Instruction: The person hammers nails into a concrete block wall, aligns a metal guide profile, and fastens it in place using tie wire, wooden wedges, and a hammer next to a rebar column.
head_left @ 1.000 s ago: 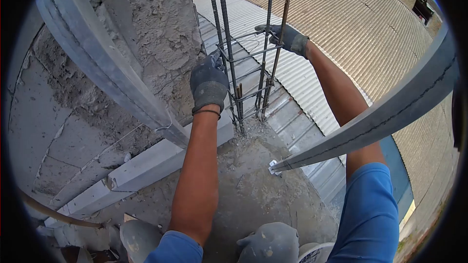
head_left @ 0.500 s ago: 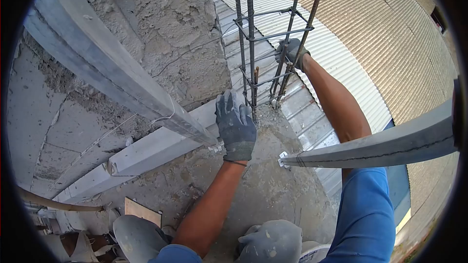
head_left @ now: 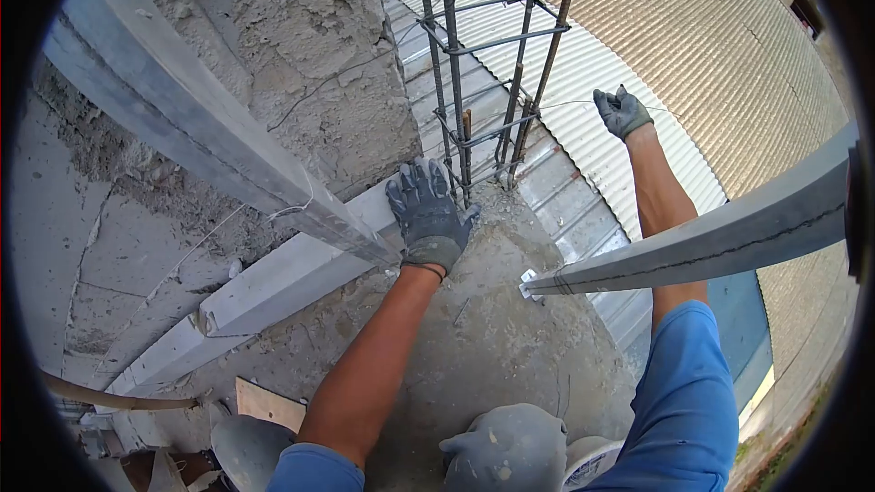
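Gloved left hand (head_left: pixel 427 211) lay splayed over a pale beam (head_left: pixel 278 284), right hand (head_left: pixel 622 113) pinched thin wire (head_left: pixel 570 103), near upright rebar (head_left: pixel 451 27)

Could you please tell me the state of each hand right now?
Left gloved hand: open, spread palm-down beside the rebar cage.
Right gloved hand: closed, holding a thin wire.

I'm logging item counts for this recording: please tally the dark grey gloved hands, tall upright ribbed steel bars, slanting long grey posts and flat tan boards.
Dark grey gloved hands: 2 (left hand, right hand)
Tall upright ribbed steel bars: 4
Slanting long grey posts: 2
Flat tan board: 1
Total: 9
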A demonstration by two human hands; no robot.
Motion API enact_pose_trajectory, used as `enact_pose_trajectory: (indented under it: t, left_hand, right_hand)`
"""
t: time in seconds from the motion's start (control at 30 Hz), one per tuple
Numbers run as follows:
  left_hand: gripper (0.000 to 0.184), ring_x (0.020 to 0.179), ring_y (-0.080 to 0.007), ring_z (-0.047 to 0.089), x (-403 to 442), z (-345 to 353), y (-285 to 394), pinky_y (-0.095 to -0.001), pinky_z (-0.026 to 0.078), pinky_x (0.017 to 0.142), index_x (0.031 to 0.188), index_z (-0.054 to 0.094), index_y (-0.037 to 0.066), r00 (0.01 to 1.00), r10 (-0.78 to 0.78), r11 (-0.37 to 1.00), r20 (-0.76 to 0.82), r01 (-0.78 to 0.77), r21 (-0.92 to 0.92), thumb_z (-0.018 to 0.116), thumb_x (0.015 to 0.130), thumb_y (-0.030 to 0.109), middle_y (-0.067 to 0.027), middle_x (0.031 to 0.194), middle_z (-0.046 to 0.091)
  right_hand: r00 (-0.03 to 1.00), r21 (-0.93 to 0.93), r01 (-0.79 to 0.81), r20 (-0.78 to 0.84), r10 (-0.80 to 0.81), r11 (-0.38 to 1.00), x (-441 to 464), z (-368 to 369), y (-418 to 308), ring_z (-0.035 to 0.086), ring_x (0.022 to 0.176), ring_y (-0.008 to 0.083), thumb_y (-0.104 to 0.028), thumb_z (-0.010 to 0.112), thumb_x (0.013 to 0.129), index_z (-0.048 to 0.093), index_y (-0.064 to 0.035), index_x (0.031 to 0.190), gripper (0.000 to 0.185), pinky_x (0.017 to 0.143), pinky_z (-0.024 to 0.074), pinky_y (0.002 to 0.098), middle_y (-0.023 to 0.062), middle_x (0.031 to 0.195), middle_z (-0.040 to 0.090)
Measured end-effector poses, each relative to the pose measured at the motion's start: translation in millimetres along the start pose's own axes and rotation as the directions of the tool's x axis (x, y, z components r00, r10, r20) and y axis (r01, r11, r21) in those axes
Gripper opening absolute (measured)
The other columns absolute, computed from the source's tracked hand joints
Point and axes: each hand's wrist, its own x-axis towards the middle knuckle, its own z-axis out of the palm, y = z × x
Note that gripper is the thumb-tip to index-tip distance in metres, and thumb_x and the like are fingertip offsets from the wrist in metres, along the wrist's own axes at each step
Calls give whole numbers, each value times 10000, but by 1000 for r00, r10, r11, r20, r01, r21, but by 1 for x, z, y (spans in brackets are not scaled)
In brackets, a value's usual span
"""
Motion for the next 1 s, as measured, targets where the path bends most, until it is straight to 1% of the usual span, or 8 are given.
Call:
enact_pose_trajectory:
  t: [0.07,0.17,0.33,0.47,0.53,0.87,0.97,1.0]
  left_hand:
    - [992,1491,-427,143,2,-1,4,-572,4,1198,1550,236,14,1000,4,1000,-4,-4,-20,571,860,642,-241,1597,227]
    - [809,1464,-350,275,-1,8,4,-551,134,1197,1508,347,29,993,9,996,-116,-19,-82,615,904,494,-200,1552,350]
    - [470,1174,-322,598,-49,-8,50,-402,478,1001,1340,557,39,945,20,842,-327,-192,-503,682,899,147,-176,1283,623]
    - [343,987,-259,673,-99,40,64,-372,520,935,1219,636,-13,979,-40,357,200,201,-912,673,932,171,-134,1130,690]
    - [304,941,-236,686,-120,59,64,-351,531,917,1184,656,-23,918,-20,134,397,396,-908,663,945,165,-117,1092,702]
    - [491,1324,-311,490,-193,69,-42,-456,387,1105,1392,486,29,487,61,-384,872,817,-429,467,1033,363,-162,1461,488]
    - [491,1334,-302,484,-202,66,-52,-465,387,1105,1394,492,41,475,81,-368,876,832,-416,470,1031,371,-144,1472,483]
    - [495,1335,-297,483,-203,64,-52,-464,387,1106,1398,491,47,469,122,-380,875,836,-396,469,1031,378,-138,1473,485]
  right_hand:
    - [977,780,-209,149,151,590,-40,-17,4,618,1127,354,-100,492,1027,499,140,1156,273,999,572,381,215,1111,611]
    - [967,782,-168,249,-53,601,-122,-21,-4,604,1167,364,-59,529,1006,487,180,1153,284,1057,531,376,235,1145,593]
    - [993,415,-116,24,117,902,-259,6,-7,667,1039,254,-173,570,1015,569,93,1179,312,869,572,289,194,1103,655]
    - [991,-31,116,70,-114,993,-319,-37,88,645,989,210,-222,589,1001,585,-16,1203,288,856,533,296,119,1112,655]
    - [982,-680,174,66,-177,713,-358,-42,70,654,1006,216,-175,573,989,562,-45,1232,276,880,540,309,103,1163,653]
    - [877,-933,276,146,-458,233,-416,-112,37,703,860,233,-75,636,947,562,79,1144,260,735,625,282,171,1029,686]
    - [975,-137,185,-99,-199,973,-432,-100,-7,711,818,231,-134,641,959,548,84,1209,344,741,642,292,193,1014,694]
    - [946,588,-195,-97,308,785,-438,-81,-48,715,803,222,-157,635,967,548,83,1221,360,754,643,299,202,1003,697]
